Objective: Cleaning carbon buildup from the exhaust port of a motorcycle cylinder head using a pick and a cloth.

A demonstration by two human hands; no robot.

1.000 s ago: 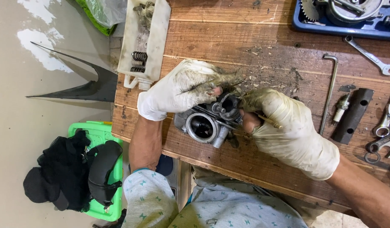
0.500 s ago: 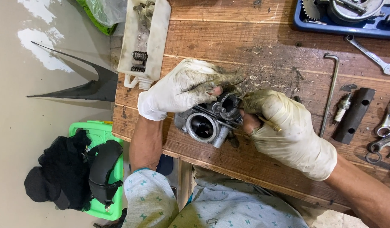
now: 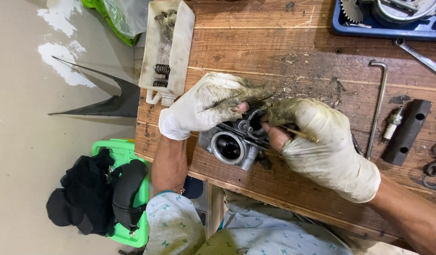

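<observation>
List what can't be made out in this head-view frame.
- Carburetor: top hidden under both hands, left and right.
- Thin tool: tip hidden by right fingers.
- Blue tray: cut off by top edge, contents partly out of frame.
- Wrenches: cut off by right edge.

a worn, grimy wooden counter (image 3: 293,56) carries a grey carburetor (image 3: 232,141) near its front edge, a dirty white tray (image 3: 173,42) at the left end, a blue tray (image 3: 383,28) at the far right, a bent rod (image 3: 377,106), a spark plug (image 3: 393,122), a black bar (image 3: 407,132) and a wrench (image 3: 418,55).
</observation>
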